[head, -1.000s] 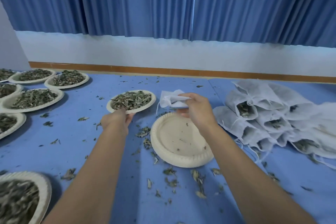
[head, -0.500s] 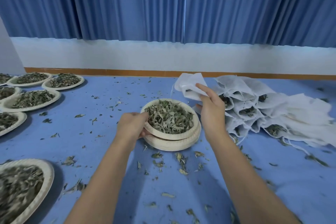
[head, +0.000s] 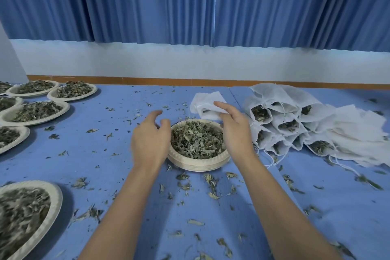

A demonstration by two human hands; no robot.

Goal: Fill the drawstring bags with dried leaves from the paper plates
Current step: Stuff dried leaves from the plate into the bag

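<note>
Loosely curled, the left hand [head: 149, 141] holds nothing and hangs just beside the left rim of a stack of paper plates [head: 198, 164]; whether its fingertips touch the rim cannot be told. The right hand [head: 236, 133] is at the opposite side of the stack. It pinches a white bag [head: 205, 104] between thumb and fingers, with the forefinger stretched out across the cloth. That bag is held just behind the stack. The top plate of the stack is heaped with dried leaves [head: 196, 139]. To the right, a pile of filled bags [head: 282, 124] lies on the blue worktop [head: 101, 145], the open mouths turned toward the person, leaves showing inside and strings trailing. To the left, well apart from the hands, several plates of leaves [head: 37, 112] sit in a group, and a further plate [head: 56, 196] lies at the near left corner. Loose leaf bits [head: 211, 183] are scattered over the worktop. Blue curtains [head: 190, 6] hang behind.
</note>
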